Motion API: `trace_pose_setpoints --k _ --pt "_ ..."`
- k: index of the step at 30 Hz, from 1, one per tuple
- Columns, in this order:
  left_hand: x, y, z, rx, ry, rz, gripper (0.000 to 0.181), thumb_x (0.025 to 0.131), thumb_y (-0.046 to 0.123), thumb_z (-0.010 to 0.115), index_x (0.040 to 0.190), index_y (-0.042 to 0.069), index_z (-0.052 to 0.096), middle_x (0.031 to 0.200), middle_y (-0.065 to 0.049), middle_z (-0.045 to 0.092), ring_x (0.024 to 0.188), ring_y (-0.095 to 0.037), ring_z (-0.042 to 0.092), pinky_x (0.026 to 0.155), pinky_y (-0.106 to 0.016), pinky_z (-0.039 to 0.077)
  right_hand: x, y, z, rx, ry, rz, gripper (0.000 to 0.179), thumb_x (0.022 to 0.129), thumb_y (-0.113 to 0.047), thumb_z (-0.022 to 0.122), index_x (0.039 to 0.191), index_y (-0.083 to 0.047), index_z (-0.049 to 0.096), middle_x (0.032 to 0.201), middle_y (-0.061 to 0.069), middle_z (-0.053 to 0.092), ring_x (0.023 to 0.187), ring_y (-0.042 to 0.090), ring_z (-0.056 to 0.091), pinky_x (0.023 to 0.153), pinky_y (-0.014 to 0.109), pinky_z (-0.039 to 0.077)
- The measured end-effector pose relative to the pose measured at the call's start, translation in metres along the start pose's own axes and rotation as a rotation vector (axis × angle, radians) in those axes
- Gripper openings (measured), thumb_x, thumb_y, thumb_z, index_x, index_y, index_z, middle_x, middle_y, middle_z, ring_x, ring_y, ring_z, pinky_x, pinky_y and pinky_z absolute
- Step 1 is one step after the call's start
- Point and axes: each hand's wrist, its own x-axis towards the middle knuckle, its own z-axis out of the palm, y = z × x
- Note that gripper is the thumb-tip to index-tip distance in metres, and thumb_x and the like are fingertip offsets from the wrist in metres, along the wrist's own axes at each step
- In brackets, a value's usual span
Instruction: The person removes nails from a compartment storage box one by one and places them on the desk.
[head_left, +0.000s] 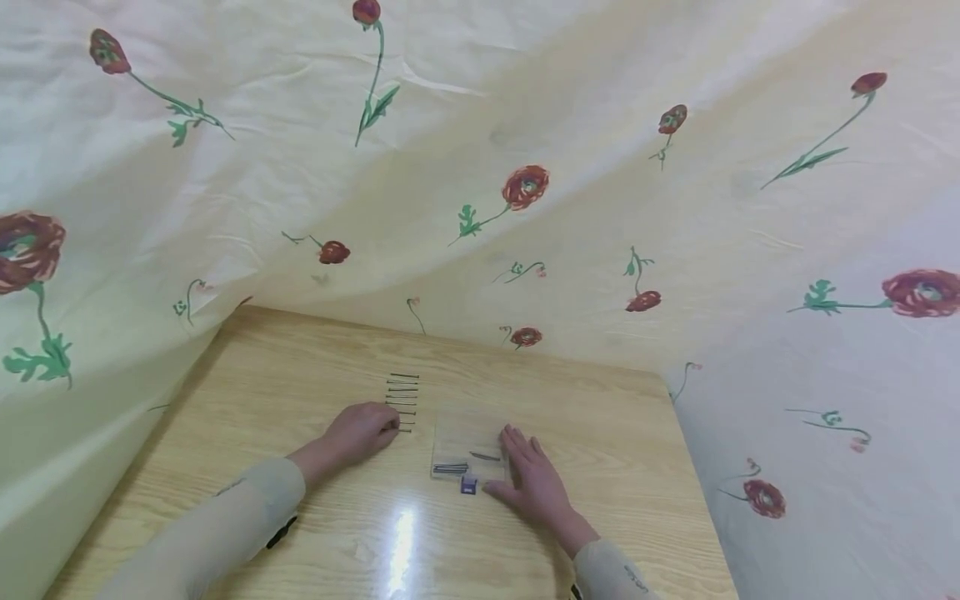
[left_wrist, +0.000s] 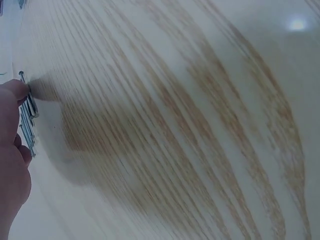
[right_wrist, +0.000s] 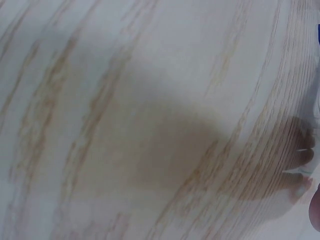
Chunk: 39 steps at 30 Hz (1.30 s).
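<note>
My left hand (head_left: 358, 431) is at the near end of a column of dark nails (head_left: 403, 389) laid side by side on the wooden table. In the left wrist view, its thumb and finger pinch a nail (left_wrist: 32, 104) near the head, partly covering it. Several nails lie in a clear plastic box (head_left: 450, 435) with a purple latch (head_left: 468, 485) on its near side. My right hand (head_left: 537, 483) rests along the box's right side, fingers extended and thumb near the latch. In the right wrist view only fingertips show, at the right edge.
The wood-grain table (head_left: 315, 350) has glare near its front. Pale cloth (head_left: 585, 250) printed with red flowers hangs behind the table and along both sides.
</note>
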Motion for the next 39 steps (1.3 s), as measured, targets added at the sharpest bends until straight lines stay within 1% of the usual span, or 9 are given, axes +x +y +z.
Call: trace_pose_setpoints --k 4,8,12,17,21,28,32,35,39 --pt "0.001 0.001 -0.001 -0.023 0.022 0.015 0.003 0.096 0.016 0.079 0.098 0.015 0.076 0.093 0.005 0.076 0.086 -0.012 0.071 0.078 -0.033 0.062 -0.001 0.000 0.000 0.012 -0.016 0.011 0.100 0.092 -0.059 0.076 0.165 -0.004 0.035 0.172 0.012 0.033 0.159 0.030 0.032 0.131 0.052 0.018" --pt "0.006 0.006 -0.005 -0.041 0.042 0.046 0.011 0.097 0.020 0.080 0.106 0.014 0.077 0.103 0.002 0.078 0.097 -0.016 0.075 0.084 -0.037 0.063 -0.002 0.000 0.000 0.006 -0.031 0.021 0.100 0.092 -0.060 0.076 0.166 -0.006 0.034 0.173 0.010 0.031 0.160 0.028 0.030 0.132 0.049 0.016" --pt "0.017 0.016 -0.011 -0.067 0.034 0.078 0.020 0.096 0.026 0.081 0.111 0.012 0.078 0.110 -0.001 0.079 0.101 -0.019 0.075 0.087 -0.038 0.063 -0.002 0.000 -0.001 0.009 -0.022 0.011 0.100 0.092 -0.060 0.076 0.165 -0.004 0.035 0.172 0.012 0.033 0.159 0.030 0.032 0.131 0.052 0.019" --pt "0.034 0.033 -0.015 -0.085 0.002 0.132 0.027 0.096 0.028 0.082 0.115 0.010 0.078 0.114 -0.004 0.079 0.103 -0.020 0.075 0.089 -0.038 0.062 -0.003 -0.002 -0.002 0.003 -0.012 0.003 0.099 0.092 -0.061 0.076 0.164 -0.004 0.038 0.171 0.012 0.035 0.158 0.030 0.034 0.130 0.053 0.021" --pt "0.050 0.050 -0.011 -0.072 -0.042 0.174 0.028 0.095 0.030 0.082 0.116 0.012 0.078 0.116 -0.004 0.079 0.106 -0.021 0.075 0.094 -0.036 0.061 -0.003 -0.003 -0.003 0.002 -0.021 0.017 0.099 0.092 -0.062 0.075 0.165 -0.006 0.037 0.172 0.010 0.034 0.159 0.028 0.032 0.131 0.050 0.018" --pt "0.070 0.076 0.004 -0.082 -0.176 0.211 0.028 0.097 0.031 0.080 0.120 0.015 0.077 0.123 -0.001 0.077 0.114 -0.018 0.073 0.102 -0.035 0.058 -0.003 -0.004 -0.004 -0.004 -0.016 0.015 0.101 0.091 -0.062 0.076 0.164 -0.005 0.037 0.171 0.011 0.034 0.158 0.028 0.033 0.131 0.052 0.019" --pt "0.077 0.084 0.010 -0.088 -0.207 0.243 0.027 0.097 0.028 0.080 0.121 0.016 0.077 0.123 0.001 0.077 0.116 -0.016 0.072 0.105 -0.035 0.056 -0.004 -0.006 -0.003 -0.006 -0.002 0.003 0.100 0.091 -0.061 0.077 0.163 -0.003 0.038 0.170 0.013 0.037 0.157 0.031 0.035 0.130 0.054 0.021" --pt "0.080 0.089 0.014 -0.095 -0.240 0.242 0.025 0.099 0.026 0.077 0.122 0.017 0.077 0.125 0.002 0.077 0.119 -0.015 0.070 0.108 -0.034 0.054 -0.005 -0.007 -0.004 0.002 0.007 -0.006 0.098 0.091 -0.059 0.077 0.162 -0.001 0.040 0.169 0.015 0.039 0.156 0.033 0.037 0.129 0.056 0.023" --pt "0.083 0.093 0.021 -0.074 -0.292 0.247 0.022 0.101 0.026 0.074 0.121 0.019 0.077 0.123 0.003 0.077 0.117 -0.014 0.071 0.106 -0.033 0.054 -0.006 -0.009 -0.006 0.006 0.012 -0.013 0.096 0.092 -0.057 0.078 0.161 0.000 0.042 0.168 0.016 0.040 0.156 0.033 0.038 0.129 0.056 0.024"
